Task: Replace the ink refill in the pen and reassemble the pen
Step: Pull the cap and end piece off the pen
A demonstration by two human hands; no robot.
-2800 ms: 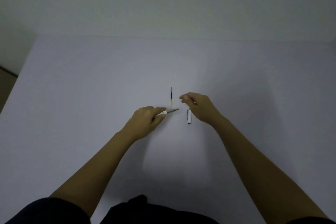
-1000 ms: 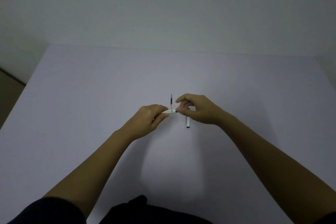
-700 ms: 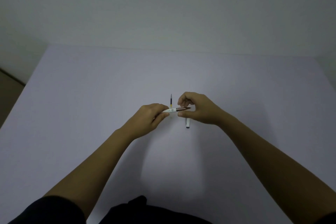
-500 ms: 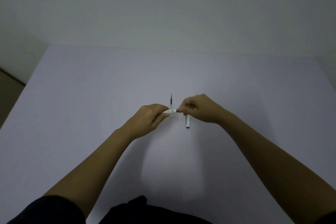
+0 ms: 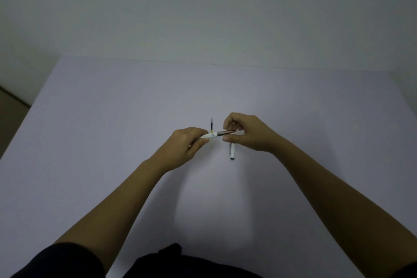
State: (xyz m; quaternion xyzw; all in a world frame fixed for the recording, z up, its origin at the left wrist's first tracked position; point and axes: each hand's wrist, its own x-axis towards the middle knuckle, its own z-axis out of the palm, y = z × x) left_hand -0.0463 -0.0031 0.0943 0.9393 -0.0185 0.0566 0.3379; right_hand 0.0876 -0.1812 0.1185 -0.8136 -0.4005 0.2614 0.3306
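My left hand (image 5: 188, 145) grips the white pen barrel (image 5: 211, 141), which points right and slightly up. A copper-coloured tip section (image 5: 226, 138) sits on the barrel's right end, pinched between the thumb and fingers of my right hand (image 5: 244, 134). A thin dark ink refill (image 5: 211, 124) with a yellow band lies on the table just behind the barrel, pointing away from me. The white pen cap (image 5: 232, 153) lies on the table below my right hand, partly hidden by it.
The work surface is a pale lilac table (image 5: 112, 133) that ends at a white wall behind. Its left edge (image 5: 27, 110) drops to a darker floor. My dark clothing shows at the bottom of the view.
My right hand came from near the cap to the barrel's right end and now pinches the copper tip section there. Its fingers shift around the tip between frames. The left hand stays put.
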